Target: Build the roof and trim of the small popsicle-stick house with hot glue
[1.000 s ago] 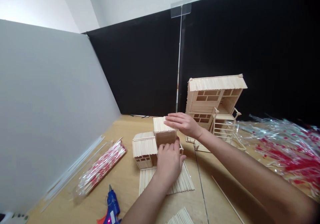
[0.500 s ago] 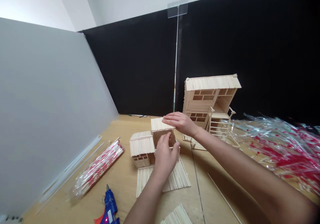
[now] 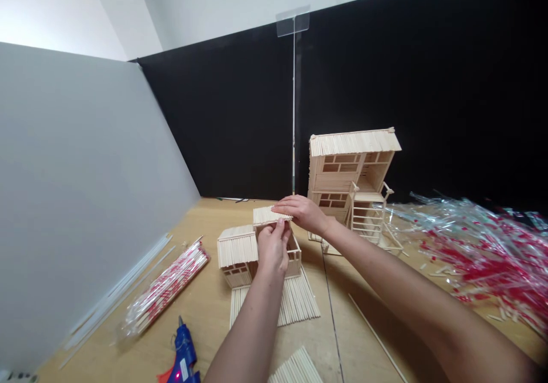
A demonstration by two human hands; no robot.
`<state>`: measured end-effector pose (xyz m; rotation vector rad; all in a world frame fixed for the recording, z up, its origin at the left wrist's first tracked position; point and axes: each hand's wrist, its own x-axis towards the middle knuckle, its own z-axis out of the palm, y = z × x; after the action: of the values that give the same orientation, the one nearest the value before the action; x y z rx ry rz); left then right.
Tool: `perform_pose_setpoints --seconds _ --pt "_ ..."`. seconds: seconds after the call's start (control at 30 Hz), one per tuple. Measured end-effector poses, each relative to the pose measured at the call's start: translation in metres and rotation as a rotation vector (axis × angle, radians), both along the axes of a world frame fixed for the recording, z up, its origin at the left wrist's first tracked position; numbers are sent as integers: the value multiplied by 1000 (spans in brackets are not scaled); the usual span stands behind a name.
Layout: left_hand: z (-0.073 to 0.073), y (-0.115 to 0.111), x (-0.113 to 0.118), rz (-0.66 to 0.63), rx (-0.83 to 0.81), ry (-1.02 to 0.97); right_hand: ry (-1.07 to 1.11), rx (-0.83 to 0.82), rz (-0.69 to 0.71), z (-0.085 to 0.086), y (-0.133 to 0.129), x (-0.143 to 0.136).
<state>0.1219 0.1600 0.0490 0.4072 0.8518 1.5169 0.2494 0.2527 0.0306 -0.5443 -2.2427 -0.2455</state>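
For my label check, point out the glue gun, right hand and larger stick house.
Glue gun [image 3: 185,346], head view: blue body.
Right hand [image 3: 303,212], head view: back of hand.
Larger stick house [image 3: 341,182], head view: front wall.

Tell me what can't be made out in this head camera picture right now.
All in the head view:
Small stick house: part of its front is hidden by the left hand, part of its upper roof by the right hand.
Glue gun: lower end cut off by the bottom edge; label print too small to read.
Nearest stick panel: cut off by the bottom edge.
Lower-left corner item: cut off, unidentifiable.
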Motion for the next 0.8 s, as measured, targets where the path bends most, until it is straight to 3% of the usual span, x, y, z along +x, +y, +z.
perform_pose_setpoints --seconds 0.8 --pt "-7 5 -4 -26 -20 39 -10 -8 50 1 6 -1"
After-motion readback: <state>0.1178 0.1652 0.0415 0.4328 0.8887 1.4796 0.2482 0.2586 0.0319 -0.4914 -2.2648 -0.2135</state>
